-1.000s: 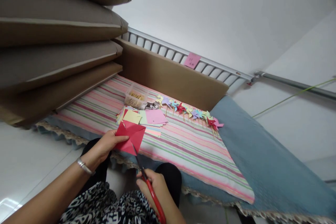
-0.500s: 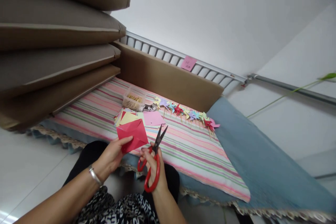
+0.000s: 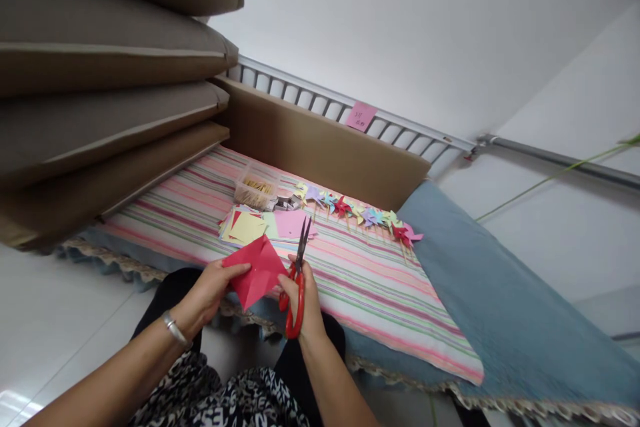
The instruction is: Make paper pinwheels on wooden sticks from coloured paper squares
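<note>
by cloth (image 3: 380, 300), hands (image 3: 213, 287) (image 3: 311, 300) angled inward, holding red paper (image 3: 260, 270), scissors (image 3: 300, 288)

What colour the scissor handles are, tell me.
The scissor handles are red, seen best in the head view.

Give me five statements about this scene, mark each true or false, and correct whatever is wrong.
1. The left hand holds red paper. True.
2. The scissors lie on the striped cloth. False: the right hand holds the scissors.
3. The clear plastic box contains thin sticks. True.
4. All the pinwheels are blue. False: the pinwheels come in several colours, red and yellow among them.
5. The silver bracelet is on the right wrist. False: the silver bracelet is on the left wrist.
</note>
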{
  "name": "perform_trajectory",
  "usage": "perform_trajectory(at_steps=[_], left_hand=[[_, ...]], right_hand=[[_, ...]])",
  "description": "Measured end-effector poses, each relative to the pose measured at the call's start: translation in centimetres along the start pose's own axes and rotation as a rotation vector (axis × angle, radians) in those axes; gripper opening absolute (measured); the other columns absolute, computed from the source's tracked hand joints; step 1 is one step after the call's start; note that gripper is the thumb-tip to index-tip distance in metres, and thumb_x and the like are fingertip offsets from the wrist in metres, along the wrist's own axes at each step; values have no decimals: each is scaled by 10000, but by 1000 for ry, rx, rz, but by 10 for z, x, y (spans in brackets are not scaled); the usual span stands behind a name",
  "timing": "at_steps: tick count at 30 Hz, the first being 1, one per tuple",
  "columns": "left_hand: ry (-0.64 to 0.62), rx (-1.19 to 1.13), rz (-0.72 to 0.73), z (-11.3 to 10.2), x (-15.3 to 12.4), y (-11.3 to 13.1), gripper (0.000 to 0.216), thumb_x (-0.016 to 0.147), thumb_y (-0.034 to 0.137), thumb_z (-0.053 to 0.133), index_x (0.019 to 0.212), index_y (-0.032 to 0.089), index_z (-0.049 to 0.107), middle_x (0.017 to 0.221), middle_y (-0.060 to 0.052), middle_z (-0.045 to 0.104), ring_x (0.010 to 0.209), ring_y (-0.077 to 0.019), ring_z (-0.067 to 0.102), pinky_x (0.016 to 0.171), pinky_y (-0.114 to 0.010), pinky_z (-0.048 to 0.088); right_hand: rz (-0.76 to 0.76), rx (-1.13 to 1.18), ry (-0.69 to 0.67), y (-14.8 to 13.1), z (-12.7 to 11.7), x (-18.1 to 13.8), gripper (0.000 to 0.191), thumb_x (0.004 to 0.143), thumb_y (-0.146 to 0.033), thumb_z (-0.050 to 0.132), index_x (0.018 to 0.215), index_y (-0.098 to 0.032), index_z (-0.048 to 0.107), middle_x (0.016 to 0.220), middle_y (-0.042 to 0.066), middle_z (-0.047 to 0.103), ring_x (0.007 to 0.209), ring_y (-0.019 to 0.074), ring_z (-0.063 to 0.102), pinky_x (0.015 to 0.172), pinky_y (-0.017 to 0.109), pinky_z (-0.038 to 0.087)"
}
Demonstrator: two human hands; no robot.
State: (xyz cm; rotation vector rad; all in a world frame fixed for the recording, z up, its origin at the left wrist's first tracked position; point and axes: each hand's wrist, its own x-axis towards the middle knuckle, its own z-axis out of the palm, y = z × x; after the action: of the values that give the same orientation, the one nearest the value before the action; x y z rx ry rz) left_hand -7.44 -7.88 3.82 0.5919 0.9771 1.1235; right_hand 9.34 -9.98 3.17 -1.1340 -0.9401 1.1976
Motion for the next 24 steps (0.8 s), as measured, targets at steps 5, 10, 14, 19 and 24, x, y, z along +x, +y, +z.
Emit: perform_trajectory(at_steps=[5, 10, 14, 19, 24], left_hand=[[109, -108, 109, -3, 3, 10, 316, 522, 191, 815, 791, 78, 693, 677, -79, 733, 583, -178, 652, 552, -252, 517], [146, -167, 144, -5, 4, 13, 233, 549, 161, 799, 740, 99, 680, 640, -52, 726, 536, -156, 637, 537, -241, 513], [129, -200, 136, -3, 2, 11, 191, 570, 152, 790, 712, 108, 671, 638, -40, 721, 512, -144, 625, 504, -231, 500], [113, -219, 129, -3, 1, 11, 208, 584, 153, 784, 754, 100, 676, 665, -46, 725, 541, -149, 634, 539, -242, 512], [106, -205, 117, -3, 2, 7, 246, 592, 172, 783, 803, 98, 678, 677, -51, 723, 563, -166, 644, 560, -264, 522]], right_hand=[[5, -246, -85, -1, 1, -31, 493, 761, -449, 645, 1143, -179, 490, 764, 0, 621, 601, 115, 578, 560, 219, 468], [208, -295, -317, 10, 7, -74, 555, 797, -621, 527, 1112, -166, 558, 699, 6, 603, 501, 79, 527, 468, 176, 411], [266, -344, -341, 9, 7, -82, 600, 783, -676, 493, 1064, -153, 577, 604, -32, 534, 401, 46, 420, 384, 148, 333], [280, -388, -337, 3, 2, -80, 599, 770, -702, 482, 1008, -163, 593, 534, -59, 480, 342, 40, 358, 336, 145, 304], [297, -443, -333, 4, 0, -81, 576, 751, -704, 500, 960, -180, 617, 504, -58, 472, 322, 47, 345, 315, 154, 284]])
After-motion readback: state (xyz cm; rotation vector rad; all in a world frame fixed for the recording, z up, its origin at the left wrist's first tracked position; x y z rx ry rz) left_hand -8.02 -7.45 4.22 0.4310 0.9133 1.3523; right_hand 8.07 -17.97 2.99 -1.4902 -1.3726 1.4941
